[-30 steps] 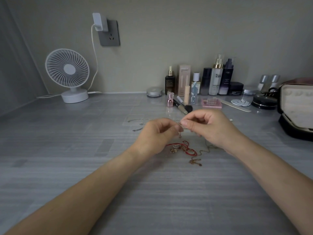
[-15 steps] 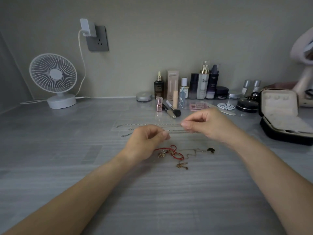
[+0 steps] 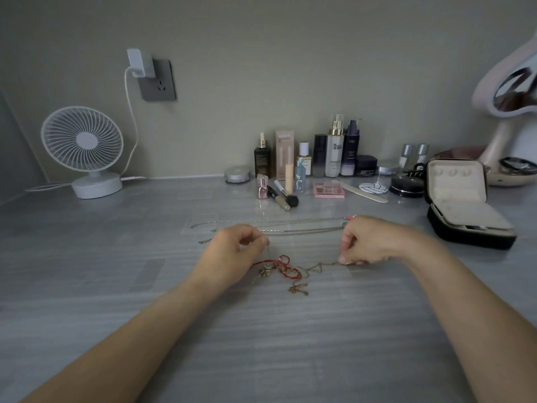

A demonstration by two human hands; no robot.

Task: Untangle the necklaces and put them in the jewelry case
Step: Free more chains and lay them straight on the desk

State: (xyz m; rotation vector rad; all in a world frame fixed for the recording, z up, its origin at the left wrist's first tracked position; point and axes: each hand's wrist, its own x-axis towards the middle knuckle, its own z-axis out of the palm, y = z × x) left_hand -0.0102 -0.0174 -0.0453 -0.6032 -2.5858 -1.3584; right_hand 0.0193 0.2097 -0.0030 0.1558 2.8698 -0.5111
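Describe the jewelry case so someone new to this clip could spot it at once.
Start at the white mirror stand on the far right of the desk. Just in front of it sits the jewelry case: a black box, lid open upright, with a cream lining, unlike the nearby round compacts and bottles.

Grey wood-grain counter point(image 3: 116, 286), pretty busy along the back. Using the open jewelry case point(image 3: 465, 216) on the right as the anchor: well to its left sits a tangle of necklaces point(image 3: 286, 270) with red cord and gold chains, and just behind that a few silver chains point(image 3: 276, 225) lie stretched out straight. Left of the case along the wall there's a row of cosmetic bottles point(image 3: 334, 152), a pink palette point(image 3: 329, 189) and a makeup brush point(image 3: 286, 196). Far left, a white desk fan point(image 3: 84, 149).
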